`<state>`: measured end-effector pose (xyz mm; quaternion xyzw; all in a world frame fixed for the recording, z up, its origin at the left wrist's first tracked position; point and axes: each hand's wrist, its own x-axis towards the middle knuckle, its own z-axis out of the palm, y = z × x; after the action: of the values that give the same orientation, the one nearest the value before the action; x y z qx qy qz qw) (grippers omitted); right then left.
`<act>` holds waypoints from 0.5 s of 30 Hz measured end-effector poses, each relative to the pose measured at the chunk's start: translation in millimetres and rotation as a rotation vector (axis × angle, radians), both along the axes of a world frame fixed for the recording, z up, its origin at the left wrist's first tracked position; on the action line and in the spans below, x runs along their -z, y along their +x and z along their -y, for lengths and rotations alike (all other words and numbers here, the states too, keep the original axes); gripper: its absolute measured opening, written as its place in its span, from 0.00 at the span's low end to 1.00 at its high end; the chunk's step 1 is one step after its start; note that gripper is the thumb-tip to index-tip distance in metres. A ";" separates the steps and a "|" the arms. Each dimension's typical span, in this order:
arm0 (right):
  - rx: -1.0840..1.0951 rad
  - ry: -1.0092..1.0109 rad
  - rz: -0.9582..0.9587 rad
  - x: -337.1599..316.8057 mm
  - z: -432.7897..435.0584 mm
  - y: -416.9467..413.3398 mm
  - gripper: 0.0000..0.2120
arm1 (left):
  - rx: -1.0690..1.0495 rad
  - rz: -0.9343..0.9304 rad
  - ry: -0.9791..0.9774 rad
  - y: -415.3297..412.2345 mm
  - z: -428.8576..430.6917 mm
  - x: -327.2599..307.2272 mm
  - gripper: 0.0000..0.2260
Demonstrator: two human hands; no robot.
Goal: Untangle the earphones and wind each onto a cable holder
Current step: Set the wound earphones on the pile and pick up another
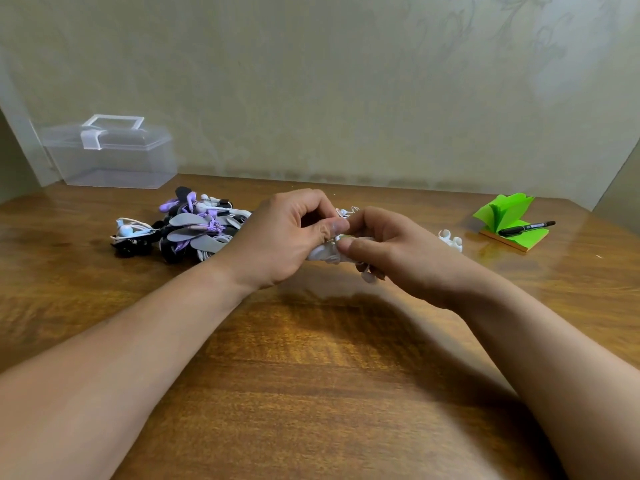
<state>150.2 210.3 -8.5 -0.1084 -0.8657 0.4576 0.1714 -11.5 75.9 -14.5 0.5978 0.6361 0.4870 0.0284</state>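
Just above the middle of the wooden table (311,375), my left hand (280,240) and my right hand (388,251) meet around a white cable holder (323,254). Both pinch it and its white earphone cable (346,213), whose earbuds poke out behind my fingers. Most of the holder is hidden by my hands. To the left lies a pile of wound earphones (187,226) in purple, white and black on grey holders. A spare white cable holder (450,239) sits on the table to the right of my right hand.
A clear plastic box (110,154) with a lid handle stands at the back left against the wall. At the right, a green sticky-note pad (505,220) lies with a black marker (526,227) on it.
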 end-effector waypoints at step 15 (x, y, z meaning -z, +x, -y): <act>-0.061 -0.500 -0.001 4.6 -7.9 -1.5 0.15 | -0.067 0.068 -0.072 2.9 -0.9 0.7 0.06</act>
<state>148.7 218.2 -13.1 -0.1208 -0.7284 0.6626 0.1259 -8.7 76.8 -15.2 0.5580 0.6714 0.4846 0.0552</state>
